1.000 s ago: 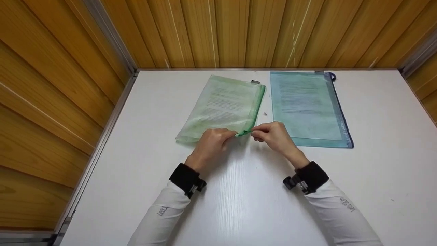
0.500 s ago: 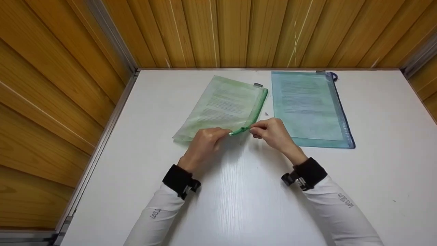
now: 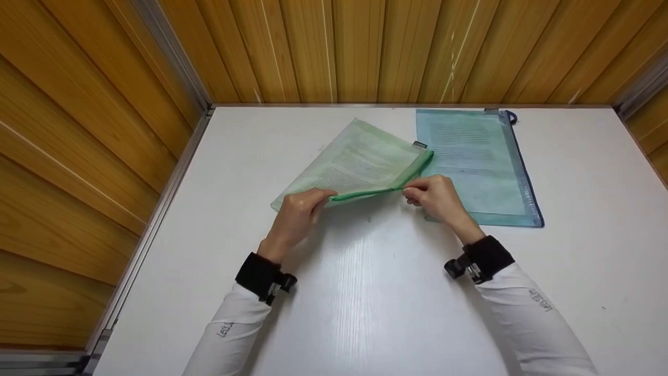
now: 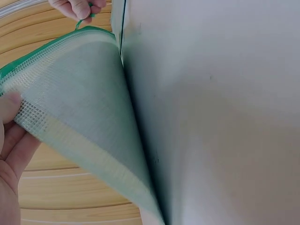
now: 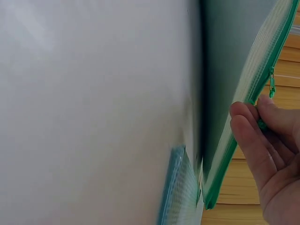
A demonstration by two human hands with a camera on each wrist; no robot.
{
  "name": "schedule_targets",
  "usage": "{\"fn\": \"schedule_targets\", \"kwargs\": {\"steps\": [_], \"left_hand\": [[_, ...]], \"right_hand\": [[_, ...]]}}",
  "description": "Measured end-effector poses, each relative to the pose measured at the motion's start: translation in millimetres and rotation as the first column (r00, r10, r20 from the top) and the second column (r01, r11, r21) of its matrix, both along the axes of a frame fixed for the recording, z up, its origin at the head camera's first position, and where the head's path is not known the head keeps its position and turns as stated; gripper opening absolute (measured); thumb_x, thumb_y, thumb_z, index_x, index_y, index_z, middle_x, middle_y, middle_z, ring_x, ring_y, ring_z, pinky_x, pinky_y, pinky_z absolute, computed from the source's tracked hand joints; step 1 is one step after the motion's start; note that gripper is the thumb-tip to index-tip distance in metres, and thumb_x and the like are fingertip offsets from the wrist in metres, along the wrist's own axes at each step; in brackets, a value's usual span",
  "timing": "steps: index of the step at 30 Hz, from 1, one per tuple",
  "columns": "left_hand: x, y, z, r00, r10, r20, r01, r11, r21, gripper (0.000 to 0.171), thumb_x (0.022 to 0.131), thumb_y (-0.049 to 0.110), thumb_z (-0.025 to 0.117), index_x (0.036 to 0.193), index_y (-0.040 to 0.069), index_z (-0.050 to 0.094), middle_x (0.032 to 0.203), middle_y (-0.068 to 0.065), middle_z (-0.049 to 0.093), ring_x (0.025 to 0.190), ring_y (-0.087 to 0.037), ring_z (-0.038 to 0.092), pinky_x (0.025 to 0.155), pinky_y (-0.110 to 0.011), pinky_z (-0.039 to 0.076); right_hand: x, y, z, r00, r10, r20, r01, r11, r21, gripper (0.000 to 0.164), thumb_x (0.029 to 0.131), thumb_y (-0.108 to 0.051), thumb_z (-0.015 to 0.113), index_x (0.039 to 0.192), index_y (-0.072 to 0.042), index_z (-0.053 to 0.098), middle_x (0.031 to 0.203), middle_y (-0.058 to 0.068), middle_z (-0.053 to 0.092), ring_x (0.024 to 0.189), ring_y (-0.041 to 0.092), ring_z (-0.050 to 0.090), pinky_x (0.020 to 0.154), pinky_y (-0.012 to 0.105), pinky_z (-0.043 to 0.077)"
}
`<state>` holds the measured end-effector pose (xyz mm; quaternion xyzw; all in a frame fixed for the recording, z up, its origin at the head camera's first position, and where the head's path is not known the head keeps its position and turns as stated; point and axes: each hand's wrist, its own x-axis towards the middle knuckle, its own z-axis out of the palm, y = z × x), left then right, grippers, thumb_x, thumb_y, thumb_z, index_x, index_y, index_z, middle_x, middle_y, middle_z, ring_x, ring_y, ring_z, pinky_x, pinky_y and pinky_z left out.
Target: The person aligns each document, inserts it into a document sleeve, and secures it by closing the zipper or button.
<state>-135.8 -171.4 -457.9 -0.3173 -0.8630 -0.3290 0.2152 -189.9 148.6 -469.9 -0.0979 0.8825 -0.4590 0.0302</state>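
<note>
A translucent green zip pouch with a printed sheet inside lies slanted, its near zip edge raised off the table. My left hand pinches the near left corner of the zip edge between thumb and fingers, as the mesh corner in the left wrist view shows. Farther along the green zip, my right hand pinches the green cord of the zip slider. In the right wrist view, thumb and fingers close on that cord just beside the zip.
A blue zip pouch holding a printed sheet lies flat on the white table at the right. The green pouch's right corner overlaps it in the head view. Wood-panelled walls stand at the back and left.
My right hand has moved right along the zip with the slider, and my left hand has moved left. The zip edge is now straighter, and the green pouch has turned, its far corner shifting right.
</note>
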Motion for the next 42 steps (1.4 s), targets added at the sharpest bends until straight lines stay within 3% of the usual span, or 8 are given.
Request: {"fn": "schedule_targets", "kwargs": {"steps": [7,13,21,32,42], "left_hand": [[-1.0,-8,0.8,0.999,0.037,0.017,-0.038,0.999,0.008,0.019,0.100,-0.010,0.070,0.116,-0.006,0.079,0.112,-0.021,0.084,0.106,-0.035,0.083,0.088,-0.041,0.069],[-4.5,-13,-1.2,0.999,0.042,-0.007,-0.041,0.999,0.012,0.016,0.101,-0.009,0.069,0.114,-0.006,0.079,0.109,-0.020,0.084,0.103,-0.034,0.084,0.086,-0.041,0.069],[-8.3,-24,0.8,0.994,0.106,0.016,-0.106,0.994,0.013,0.017,0.101,-0.011,0.069,0.114,-0.006,0.079,0.111,-0.021,0.084,0.108,-0.036,0.083,0.090,-0.042,0.068],[-13.4,-40,-2.7,0.984,0.174,0.046,-0.175,0.984,0.030,0.017,0.101,-0.013,0.067,0.113,-0.007,0.078,0.111,-0.023,0.083,0.110,-0.039,0.082,0.092,-0.046,0.068],[-11.9,-50,-2.3,0.978,0.200,0.054,-0.202,0.979,0.034,0.017,0.101,-0.013,0.067,0.112,-0.006,0.079,0.109,-0.022,0.083,0.107,-0.039,0.082,0.092,-0.046,0.068]], "right_hand": [[-3.6,15,-1.4,0.999,-0.033,0.023,0.033,0.999,0.007,0.021,0.106,-0.006,0.073,0.114,0.010,0.082,0.106,0.030,0.082,0.077,0.003,0.075,0.068,0.011,0.058],[-5.2,31,-4.8,0.998,-0.060,-0.023,0.061,0.997,0.051,0.020,0.104,-0.007,0.075,0.113,0.009,0.083,0.103,0.029,0.083,0.074,0.002,0.073,0.065,0.010,0.054],[-7.0,53,-7.4,0.994,-0.098,-0.057,0.103,0.990,0.097,0.020,0.104,-0.008,0.076,0.110,0.010,0.084,0.094,0.025,0.082,0.070,0.002,0.064,0.063,0.012,0.049],[-10.2,85,-6.0,0.989,-0.147,0.001,0.145,0.977,0.153,0.025,0.106,-0.010,0.072,0.117,0.011,0.081,0.103,0.029,0.082,0.070,0.000,0.066,0.062,0.012,0.051],[-14.3,96,-9.6,0.973,-0.226,0.049,0.219,0.969,0.115,0.031,0.108,-0.013,0.071,0.121,0.013,0.078,0.113,0.032,0.080,0.067,-0.008,0.067,0.063,0.012,0.055]]}}
